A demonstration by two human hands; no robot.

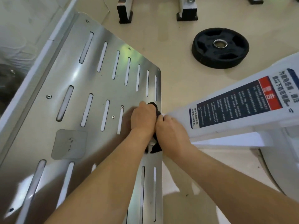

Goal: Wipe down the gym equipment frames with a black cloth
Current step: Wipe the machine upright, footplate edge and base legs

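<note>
Hands are brought together at the right edge of a slotted metal plate (90, 81), knuckle against knuckle. The left hand (143, 118) is clenched over a black cloth (155, 106), and the right hand (172, 129) is curled on the same cloth from the other side. The cloth is bunched between the 2 hands. A dark fold is seen past the left knuckles at the top, and a ragged end is seen below the wrists, lying on the plate near its edge. Most of the cloth is hidden inside the grip.

The plate is cut with rows of long slots and is edged by a white frame (40, 62) along its left side. Just right of the hands, a white beam (182, 117) with a red and dark blue warning label (239, 101) is met by the right fingertips; whether it is touched cannot be told. A black weight plate (220, 47) is laid flat on the pale floor (178, 62), well apart from the hands. At the top, 2 white posts (125, 10) with black feet are stood on the floor.
</note>
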